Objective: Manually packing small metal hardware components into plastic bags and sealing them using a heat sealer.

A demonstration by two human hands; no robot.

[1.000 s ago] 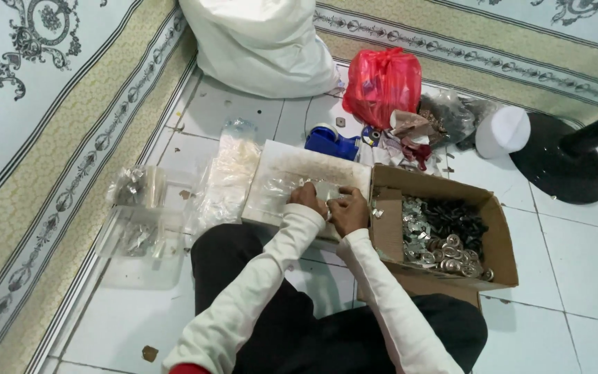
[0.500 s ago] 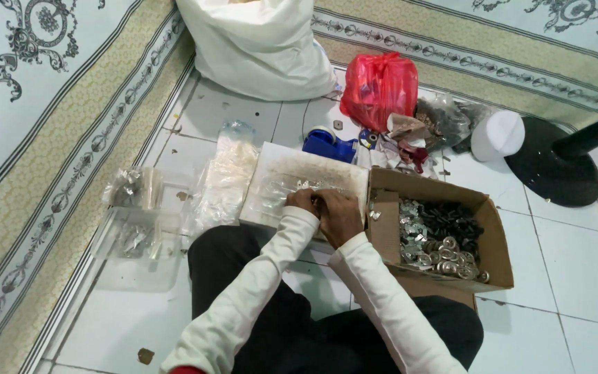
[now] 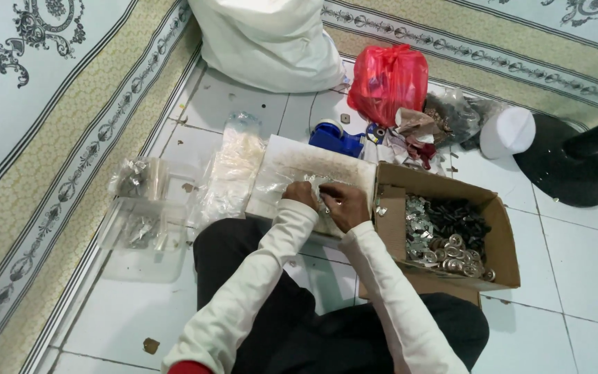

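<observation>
I sit on a tiled floor with both arms in white sleeves reaching forward. My left hand (image 3: 301,195) and my right hand (image 3: 345,204) meet over a flat white tray (image 3: 292,163) covered in clear plastic. Both pinch a small clear plastic bag (image 3: 322,194) with shiny metal bits in it. To the right, touching the tray, stands an open cardboard box (image 3: 500,228) holding small silver metal parts and black pieces.
A stack of clear plastic bags (image 3: 226,173) lies left of the tray, with filled clear packets (image 3: 136,208) farther left. Behind are a blue tape dispenser (image 3: 336,137), a red plastic bag (image 3: 389,83), a white sack (image 3: 271,41) and a black stand base (image 3: 565,163).
My right hand has shifted left from the box edge to the middle of the tray, closer to my left hand. The view has drifted slightly.
</observation>
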